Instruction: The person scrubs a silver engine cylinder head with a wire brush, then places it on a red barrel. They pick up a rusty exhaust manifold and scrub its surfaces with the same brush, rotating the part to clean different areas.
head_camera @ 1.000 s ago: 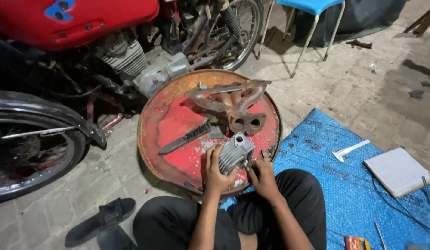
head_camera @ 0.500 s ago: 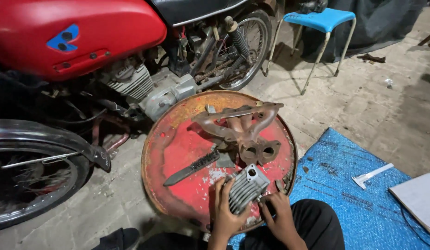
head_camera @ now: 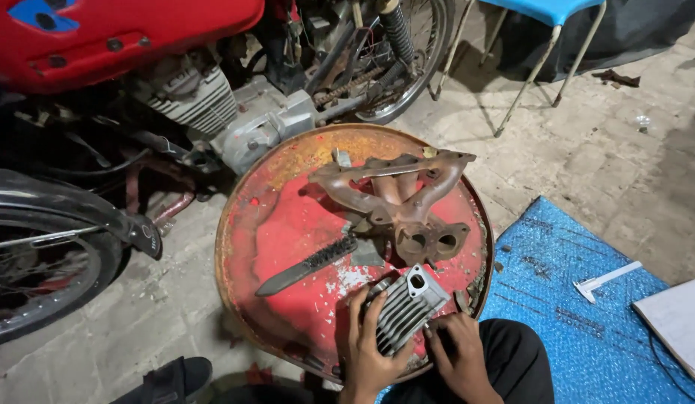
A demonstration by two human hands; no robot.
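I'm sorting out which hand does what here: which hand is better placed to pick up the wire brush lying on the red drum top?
Probably the left hand. It grips the finned metal part on the side where the wire brush lies, just up and left of it. The right hand sits on the part's far side, away from the brush.

Red motorcycle cut off at top and left edges; white pad runs off right; sandal clipped at bottom
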